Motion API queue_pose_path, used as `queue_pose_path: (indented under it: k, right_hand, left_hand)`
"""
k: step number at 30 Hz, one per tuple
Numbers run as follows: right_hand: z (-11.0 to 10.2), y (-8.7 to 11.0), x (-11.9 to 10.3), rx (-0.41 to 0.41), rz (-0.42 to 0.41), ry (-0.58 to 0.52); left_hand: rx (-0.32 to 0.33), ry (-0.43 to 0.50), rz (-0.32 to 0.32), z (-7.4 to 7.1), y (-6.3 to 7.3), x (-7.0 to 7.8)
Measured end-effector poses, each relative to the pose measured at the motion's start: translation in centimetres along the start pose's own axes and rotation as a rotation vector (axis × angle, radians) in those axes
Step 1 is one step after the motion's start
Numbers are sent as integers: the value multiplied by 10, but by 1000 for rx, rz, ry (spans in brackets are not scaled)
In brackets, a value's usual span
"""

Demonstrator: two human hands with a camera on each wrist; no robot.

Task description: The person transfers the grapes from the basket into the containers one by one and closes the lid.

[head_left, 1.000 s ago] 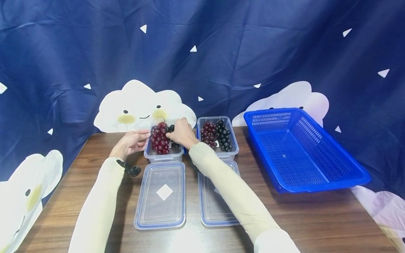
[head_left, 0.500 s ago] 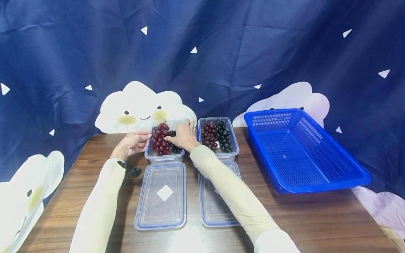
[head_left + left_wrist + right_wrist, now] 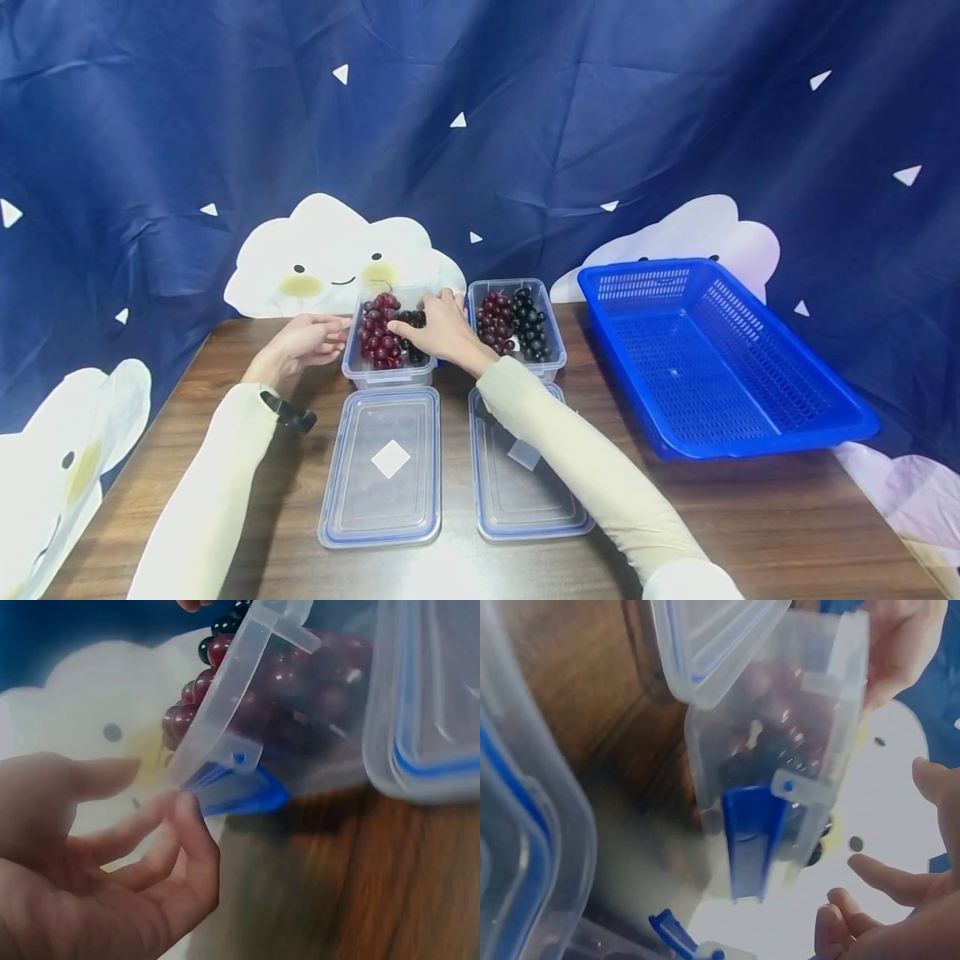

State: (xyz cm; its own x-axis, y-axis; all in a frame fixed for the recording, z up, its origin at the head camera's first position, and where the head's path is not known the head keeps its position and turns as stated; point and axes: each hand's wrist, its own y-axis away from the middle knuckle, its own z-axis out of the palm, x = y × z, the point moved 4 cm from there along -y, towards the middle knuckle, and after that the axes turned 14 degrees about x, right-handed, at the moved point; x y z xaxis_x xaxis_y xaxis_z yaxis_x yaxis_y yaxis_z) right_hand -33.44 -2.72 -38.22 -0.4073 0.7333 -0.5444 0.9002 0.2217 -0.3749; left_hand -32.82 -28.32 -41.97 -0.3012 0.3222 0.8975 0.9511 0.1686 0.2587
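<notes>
A clear plastic box (image 3: 393, 377) on the left holds a bunch of red grapes (image 3: 381, 333) beside a bunch of black grapes (image 3: 415, 354). My left hand (image 3: 306, 343) is at this box's left side, its fingers loosely bent by the blue-sealed side clip (image 3: 244, 791); whether the fingertips touch it I cannot tell. Over the box's right edge is my right hand (image 3: 444, 333), fingers spread and holding nothing, as the right wrist view shows. It partly hides the black grapes. A second clear box (image 3: 557, 354) to the right also contains red and black grapes.
Two clear lids with blue seals, the left lid (image 3: 382, 500) and the right lid (image 3: 525, 500), lie in front of the boxes on the wooden table (image 3: 675, 533). A blue perforated basket (image 3: 660, 367) stands at the right. A blue cloud-print curtain (image 3: 510, 133) hangs behind.
My right hand has let go of the black grapes, which now lie in the left box, and has shifted a little right. My left hand has drawn slightly leftward from the box.
</notes>
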Motion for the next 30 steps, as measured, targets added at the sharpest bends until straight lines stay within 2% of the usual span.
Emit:
queue_pose_path:
  k: [4, 7, 10, 13, 18, 21, 24, 27, 30]
  right_hand:
    - [-15, 15, -4, -21, -39, -91]
    - [-25, 30, -9, -21, -47, -181]
    - [-33, 49, -13, -42, -57, -248]
    - [-40, 70, -15, -106, -54, -278]
    - [-44, 101, -12, -257, -67, -279]
    - [-41, 118, -5, -350, -9, -274]
    - [-35, 131, 2, -426, 101, -305]
    - [-28, 140, 5, -474, 229, -373]
    - [-21, 146, 5, -487, 293, -373]
  left_hand:
    - [-19, -121, 81, -10, 19, -4]
    - [-35, -164, 114, -16, 43, -13]
    - [-47, -198, 116, -18, 69, -26]
    - [-60, -226, 119, -17, 93, -39]
    - [-93, -159, 86, -5, 122, -53]
    - [-105, -104, 60, 5, 137, -59]
    - [-112, -85, 63, 11, 148, -64]
    - [-93, -81, 80, 15, 154, -68]
    - [-57, -69, 70, 16, 155, -74]
